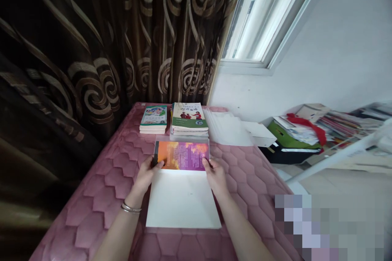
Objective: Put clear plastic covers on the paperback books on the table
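Observation:
A book (183, 155) with an orange and purple printed cover is held by its two sides between my hands. Clear film (171, 139) shows along its far edge, and a dark strip runs down its left side. My left hand (148, 174) grips the left edge, thumb on top; a silver bangle circles that wrist. On the opposite edge, my right hand (214, 173) pinches with its thumb over the cover. A white rectangular sheet or board (184, 204) lies directly below the book, toward me. Whether the book touches it is hard to make out.
Behind the book stand a stack of books (190, 120) and a smaller stack of green-edged books (153, 120) on the pink quilted surface (113, 175). Translucent plastic sheets (228, 128) fan out to the right. Beyond are a white box (259, 133) and a green bin of papers (283, 132).

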Demonstrator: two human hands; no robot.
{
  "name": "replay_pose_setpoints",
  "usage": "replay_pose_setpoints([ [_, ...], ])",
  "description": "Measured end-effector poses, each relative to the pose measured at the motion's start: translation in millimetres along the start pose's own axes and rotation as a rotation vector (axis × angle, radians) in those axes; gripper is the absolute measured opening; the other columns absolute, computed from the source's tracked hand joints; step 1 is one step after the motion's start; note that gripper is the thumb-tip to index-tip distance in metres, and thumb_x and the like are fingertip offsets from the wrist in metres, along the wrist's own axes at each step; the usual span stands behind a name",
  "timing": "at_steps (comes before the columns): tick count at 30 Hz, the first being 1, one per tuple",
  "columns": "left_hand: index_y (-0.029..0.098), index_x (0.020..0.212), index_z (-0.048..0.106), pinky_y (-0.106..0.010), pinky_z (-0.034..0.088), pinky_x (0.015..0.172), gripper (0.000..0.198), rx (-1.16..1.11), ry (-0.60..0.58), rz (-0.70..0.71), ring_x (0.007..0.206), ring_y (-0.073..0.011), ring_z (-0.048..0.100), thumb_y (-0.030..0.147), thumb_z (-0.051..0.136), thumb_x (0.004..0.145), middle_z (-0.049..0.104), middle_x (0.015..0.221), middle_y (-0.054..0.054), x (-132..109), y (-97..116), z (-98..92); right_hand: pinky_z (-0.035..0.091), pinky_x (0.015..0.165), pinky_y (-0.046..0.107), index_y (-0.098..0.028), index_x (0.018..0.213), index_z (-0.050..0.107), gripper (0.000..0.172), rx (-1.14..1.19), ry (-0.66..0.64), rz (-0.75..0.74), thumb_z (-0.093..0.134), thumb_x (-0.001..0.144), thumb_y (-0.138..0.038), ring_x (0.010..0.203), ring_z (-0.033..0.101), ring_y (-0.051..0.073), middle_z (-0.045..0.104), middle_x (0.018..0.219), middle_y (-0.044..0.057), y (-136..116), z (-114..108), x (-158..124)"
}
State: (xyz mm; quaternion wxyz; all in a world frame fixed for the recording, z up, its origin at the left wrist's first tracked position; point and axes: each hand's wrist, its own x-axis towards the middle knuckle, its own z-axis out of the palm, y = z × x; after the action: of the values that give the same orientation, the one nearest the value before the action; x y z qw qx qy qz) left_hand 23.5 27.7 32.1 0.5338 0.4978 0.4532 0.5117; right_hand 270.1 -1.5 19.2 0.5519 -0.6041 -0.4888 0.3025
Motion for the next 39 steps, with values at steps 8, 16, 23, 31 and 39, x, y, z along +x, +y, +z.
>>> replay_pose_setpoints([
  [8,0.014,0.077,0.064,-0.02,0.041,0.052,0.038,-0.034,0.072,-0.031,0.055,-0.0123,0.058,0.047,0.073,0.064,0.066,0.065,-0.001,1,-7,2.7,0.053,0.075,0.035,-0.022,0.096,0.072,0.038,0.172,-0.235,0.049,0.066,0.072,-0.051,0.083,0.066,0.026,0.072,0.092,0.005,-6,-15,2],
  [16,0.013,0.075,0.063,-0.02,0.036,0.049,0.041,0.086,0.147,0.025,0.052,-0.0115,0.053,0.053,0.068,0.066,0.063,0.062,0.0,5,-11,5.7,0.052,0.075,0.037,-0.019,0.096,0.071,0.043,-0.044,-0.04,-0.051,0.054,0.079,-0.054,0.084,0.066,0.027,0.072,0.092,0.009,5,-4,4],
  [23,0.014,0.069,0.061,-0.021,0.034,0.049,0.041,0.173,0.198,0.056,0.054,-0.0128,0.051,0.055,0.063,0.069,0.058,0.058,0.0,6,-6,4.6,0.051,0.067,0.033,-0.017,0.089,0.07,0.046,-0.05,0.027,-0.068,0.052,0.079,-0.058,0.076,0.065,0.025,0.072,0.083,0.009,9,3,4],
  [31,0.014,0.075,0.062,-0.02,0.037,0.053,0.036,0.05,0.075,0.028,0.058,-0.0122,0.054,0.048,0.07,0.065,0.063,0.065,0.0,0,-2,-1.4,0.051,0.074,0.033,-0.02,0.102,0.068,0.041,0.121,-0.255,-0.02,0.062,0.075,-0.05,0.078,0.064,0.023,0.071,0.092,0.005,3,-13,5],
  [39,0.014,0.077,0.064,-0.02,0.037,0.05,0.033,0.099,0.152,0.054,0.055,-0.0126,0.054,0.045,0.066,0.068,0.064,0.065,-0.001,8,-16,0.2,0.049,0.069,0.032,-0.017,0.087,0.069,0.038,-0.063,-0.122,-0.058,0.056,0.079,-0.052,0.075,0.063,0.023,0.07,0.078,0.006,13,-9,6],
])
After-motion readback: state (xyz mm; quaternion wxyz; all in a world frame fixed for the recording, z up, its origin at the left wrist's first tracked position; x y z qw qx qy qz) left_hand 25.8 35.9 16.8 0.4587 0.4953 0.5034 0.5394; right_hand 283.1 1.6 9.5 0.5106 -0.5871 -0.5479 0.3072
